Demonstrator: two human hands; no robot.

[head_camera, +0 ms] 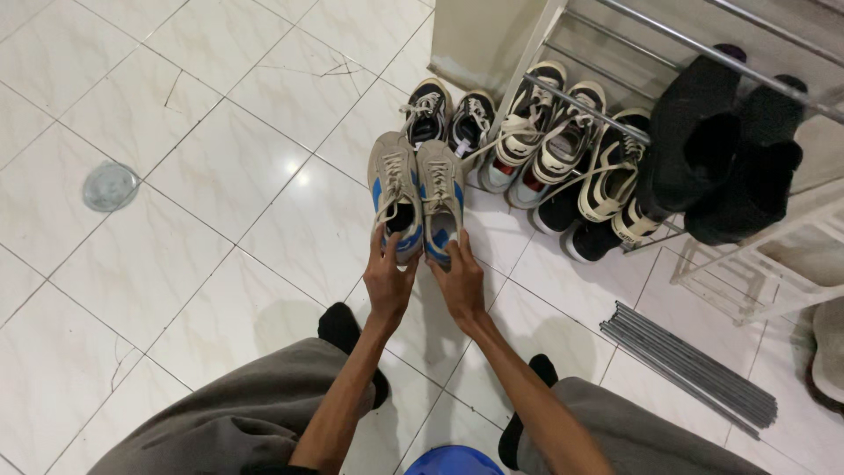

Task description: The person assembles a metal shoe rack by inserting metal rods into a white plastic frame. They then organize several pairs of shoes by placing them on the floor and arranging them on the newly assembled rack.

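Left hand (pixel 388 283) & right hand (pixel 459 283) each w/ fingers closed round a heel of the beige-blue sneakers (pixel 417 195), just in front of the shoe rack (pixel 615 53); prob light, soft uppers, heels the firmest grip.

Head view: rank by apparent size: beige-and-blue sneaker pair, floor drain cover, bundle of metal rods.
1. bundle of metal rods, the longest span, though nearer the camera
2. beige-and-blue sneaker pair, held at the heels by left hand and right hand
3. floor drain cover
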